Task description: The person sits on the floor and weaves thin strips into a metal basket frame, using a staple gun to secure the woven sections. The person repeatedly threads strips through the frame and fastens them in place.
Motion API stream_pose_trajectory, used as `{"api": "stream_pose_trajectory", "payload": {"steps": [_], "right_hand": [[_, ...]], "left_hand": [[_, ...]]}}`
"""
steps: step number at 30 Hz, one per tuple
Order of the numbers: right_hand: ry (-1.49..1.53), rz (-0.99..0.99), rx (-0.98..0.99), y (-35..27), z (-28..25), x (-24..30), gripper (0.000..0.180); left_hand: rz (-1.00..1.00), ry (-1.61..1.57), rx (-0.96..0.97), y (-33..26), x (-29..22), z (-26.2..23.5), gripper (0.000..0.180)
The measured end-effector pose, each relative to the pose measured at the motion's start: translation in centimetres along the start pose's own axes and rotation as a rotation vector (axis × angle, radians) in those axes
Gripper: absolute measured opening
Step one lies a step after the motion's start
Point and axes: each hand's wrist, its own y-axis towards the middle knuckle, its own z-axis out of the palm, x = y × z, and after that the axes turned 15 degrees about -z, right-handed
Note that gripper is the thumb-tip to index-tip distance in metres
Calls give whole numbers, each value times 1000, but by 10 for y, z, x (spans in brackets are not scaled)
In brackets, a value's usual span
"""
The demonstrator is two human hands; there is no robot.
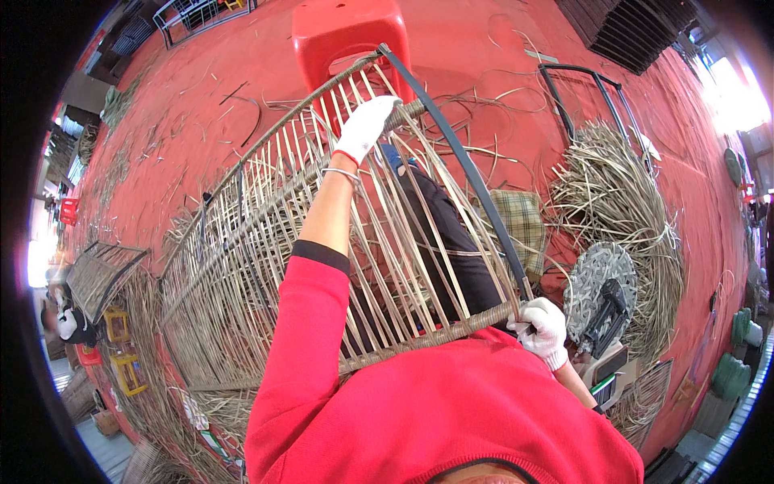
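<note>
A long frame (242,266) lies tilted across my lap, strung with many tan wicker strips between rails wrapped in the same material. A dark bare bar (459,153) closes its right end. My left hand (367,125), in a white knit glove, reaches over the frame and is closed around the wrapped middle rail near the dark bar. At the near right corner, my right hand (544,329), also gloved, has its fingers curled around a wicker strip beside the wrapped near rail. The fingertips and strip end are partly hidden.
A red plastic stool (347,32) stands under the frame's far end. To the right lie a big bundle of loose strips (621,218), a grey patterned round seat (601,290) and a dark metal frame (592,81). Strip scraps litter the red floor (484,48).
</note>
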Motion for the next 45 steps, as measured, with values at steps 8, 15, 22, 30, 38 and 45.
{"api": "stream_pose_trajectory", "payload": {"steps": [8, 15, 22, 30, 38, 45], "right_hand": [[-24, -29, -18, -21, 9, 5, 30], [439, 237, -16, -33, -15, 24, 18], [981, 299, -208, -73, -35, 16, 15], [746, 727, -853, -86, -60, -53, 19], [492, 605, -905, -12, -77, -115, 17], [104, 703, -451, 24, -83, -177, 24]], "left_hand": [[-223, -185, -36, -22, 3, 13, 32], [-156, -75, 24, -20, 12, 5, 34], [-135, -98, 78, -36, -6, 4, 38], [91, 308, -312, -58, -13, -10, 40], [-150, 657, -139, -85, -4, -37, 46], [-62, 643, -71, -84, -18, -40, 40]]}}
